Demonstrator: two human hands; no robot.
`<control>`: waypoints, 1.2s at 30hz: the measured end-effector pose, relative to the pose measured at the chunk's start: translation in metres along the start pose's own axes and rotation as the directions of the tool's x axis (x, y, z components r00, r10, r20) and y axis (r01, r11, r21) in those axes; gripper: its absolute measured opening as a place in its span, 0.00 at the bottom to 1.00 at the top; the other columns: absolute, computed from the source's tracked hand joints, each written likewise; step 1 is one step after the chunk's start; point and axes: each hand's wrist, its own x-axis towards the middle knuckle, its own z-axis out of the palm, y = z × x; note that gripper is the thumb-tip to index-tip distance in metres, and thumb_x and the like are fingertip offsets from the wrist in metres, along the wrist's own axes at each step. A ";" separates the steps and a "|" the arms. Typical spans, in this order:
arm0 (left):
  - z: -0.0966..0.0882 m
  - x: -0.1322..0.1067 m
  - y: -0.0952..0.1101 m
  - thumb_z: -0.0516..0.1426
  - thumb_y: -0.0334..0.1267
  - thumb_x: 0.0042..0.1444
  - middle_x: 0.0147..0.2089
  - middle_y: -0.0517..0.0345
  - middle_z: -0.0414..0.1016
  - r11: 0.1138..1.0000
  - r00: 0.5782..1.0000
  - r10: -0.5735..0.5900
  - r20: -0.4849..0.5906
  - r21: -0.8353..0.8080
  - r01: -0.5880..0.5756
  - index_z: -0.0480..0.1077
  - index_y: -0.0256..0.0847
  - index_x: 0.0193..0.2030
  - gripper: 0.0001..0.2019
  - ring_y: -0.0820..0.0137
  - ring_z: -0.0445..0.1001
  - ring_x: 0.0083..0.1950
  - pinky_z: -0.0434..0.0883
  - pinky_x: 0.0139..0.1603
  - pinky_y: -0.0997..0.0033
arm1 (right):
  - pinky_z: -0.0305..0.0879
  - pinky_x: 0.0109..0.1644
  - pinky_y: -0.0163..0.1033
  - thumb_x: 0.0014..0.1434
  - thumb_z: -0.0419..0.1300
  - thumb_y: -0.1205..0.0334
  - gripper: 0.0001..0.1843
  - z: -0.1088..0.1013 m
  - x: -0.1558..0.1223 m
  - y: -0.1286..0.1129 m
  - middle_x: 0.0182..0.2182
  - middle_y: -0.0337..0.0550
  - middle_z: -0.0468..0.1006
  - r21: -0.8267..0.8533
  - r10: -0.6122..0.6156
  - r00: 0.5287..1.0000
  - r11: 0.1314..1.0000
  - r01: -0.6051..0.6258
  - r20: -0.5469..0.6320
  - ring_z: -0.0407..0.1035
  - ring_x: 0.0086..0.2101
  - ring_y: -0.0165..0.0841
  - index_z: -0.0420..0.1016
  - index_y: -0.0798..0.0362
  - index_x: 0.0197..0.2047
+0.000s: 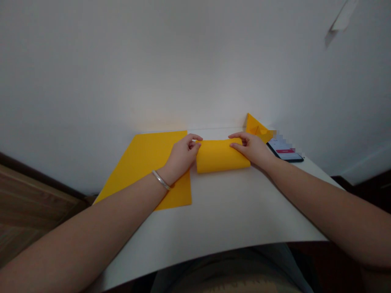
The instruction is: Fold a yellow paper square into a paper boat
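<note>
A small sheet of yellow paper (221, 158) is bent over on itself, its curved near side toward me and its far edge between my two hands. My left hand (187, 151) pinches the paper's upper left corner between thumb and fingers; a silver bangle circles that wrist. At the upper right corner my right hand (252, 148) grips the paper in the same way, thumb toward me. Under my left forearm lies a larger yellow sheet (131, 158), flat on the table.
The white table (232, 211) stands against a pale wall. Behind my right hand is a folded yellow paper piece (255, 126), and beside it lies a phone (285, 150) with its screen lit. Wooden furniture (33, 203) is at the left.
</note>
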 end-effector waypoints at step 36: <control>-0.003 0.006 0.007 0.56 0.34 0.59 0.34 0.48 0.77 0.491 0.878 0.302 0.372 0.729 -0.478 0.78 0.45 0.42 0.09 0.56 0.69 0.41 0.59 0.39 0.59 | 0.66 0.47 0.42 0.58 0.58 0.66 0.14 0.002 0.007 0.001 0.42 0.48 0.80 -0.322 -0.113 0.979 0.932 0.164 0.169 0.72 0.40 0.37 0.78 0.54 0.46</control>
